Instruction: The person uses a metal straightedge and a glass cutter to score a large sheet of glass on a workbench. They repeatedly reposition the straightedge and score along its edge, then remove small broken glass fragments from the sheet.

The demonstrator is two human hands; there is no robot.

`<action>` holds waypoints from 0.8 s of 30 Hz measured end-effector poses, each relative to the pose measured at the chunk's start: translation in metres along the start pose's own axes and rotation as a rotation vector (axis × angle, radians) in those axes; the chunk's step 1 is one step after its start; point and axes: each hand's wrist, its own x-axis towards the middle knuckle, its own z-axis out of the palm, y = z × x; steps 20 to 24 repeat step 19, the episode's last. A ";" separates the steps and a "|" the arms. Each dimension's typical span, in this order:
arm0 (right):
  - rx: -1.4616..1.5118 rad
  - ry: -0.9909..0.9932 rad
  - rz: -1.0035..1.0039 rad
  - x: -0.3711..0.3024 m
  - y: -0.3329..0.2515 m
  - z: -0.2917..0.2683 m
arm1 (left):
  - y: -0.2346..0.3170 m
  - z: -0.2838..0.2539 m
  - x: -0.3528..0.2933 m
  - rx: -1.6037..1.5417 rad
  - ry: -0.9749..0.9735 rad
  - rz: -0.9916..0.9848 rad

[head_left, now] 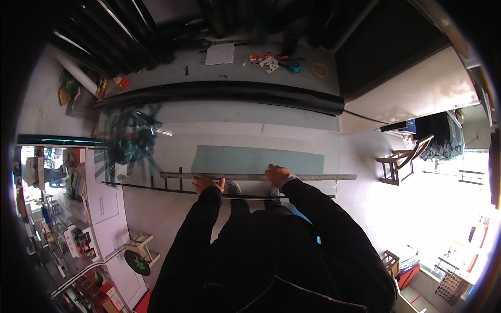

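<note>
A long, narrow grey straightedge point(323, 177) lies crosswise along the near side of the glass tabletop point(235, 134). My left hand point(207, 183) is on the left part of it, fingers bent against the bar and thumb apart. Further right, my right hand point(277, 174) grips the bar from above with curled fingers. Just beyond the straightedge is a flat grey-green sheet point(250, 159), its near edge running along the bar. Short dark crosspieces point(181, 178) show beside my left hand; whether they join the bar I cannot tell.
A thick black roll point(224, 95) spans the table's far side. Behind it lie a white paper point(219, 54), a teal tape dispenser point(294, 67) and a tape ring point(319, 70). Crumpled dark film strips point(133, 138) sit at left. A wooden chair point(402, 159) stands right.
</note>
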 end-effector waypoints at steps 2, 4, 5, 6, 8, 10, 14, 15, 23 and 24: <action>-0.002 -0.010 0.012 -0.004 0.005 0.000 | 0.000 -0.001 0.000 0.002 -0.003 -0.007; -0.019 -0.040 0.041 -0.008 0.008 0.000 | 0.001 -0.001 0.001 0.003 -0.016 -0.016; -0.007 -0.021 0.033 -0.011 0.010 -0.001 | 0.001 0.000 0.001 0.000 -0.008 -0.009; -0.003 -0.025 0.032 -0.014 0.013 -0.003 | 0.000 0.000 0.002 -0.001 -0.004 -0.003; -0.021 -0.047 0.033 -0.018 0.017 -0.006 | 0.000 0.001 0.001 -0.011 0.003 -0.012; -0.062 -0.082 0.036 -0.021 0.020 -0.009 | 0.001 0.001 0.001 -0.027 0.003 -0.040; -0.057 -0.056 0.053 -0.029 0.026 -0.011 | 0.002 0.003 0.001 -0.067 0.004 -0.049; -0.055 -0.060 0.056 -0.031 0.029 -0.012 | 0.000 0.003 0.003 -0.065 0.001 -0.032; -0.106 -0.085 0.074 -0.039 0.042 -0.008 | 0.005 0.007 0.008 -0.049 -0.022 -0.087; -0.106 -0.085 0.074 -0.039 0.042 -0.008 | 0.005 0.007 0.008 -0.049 -0.022 -0.087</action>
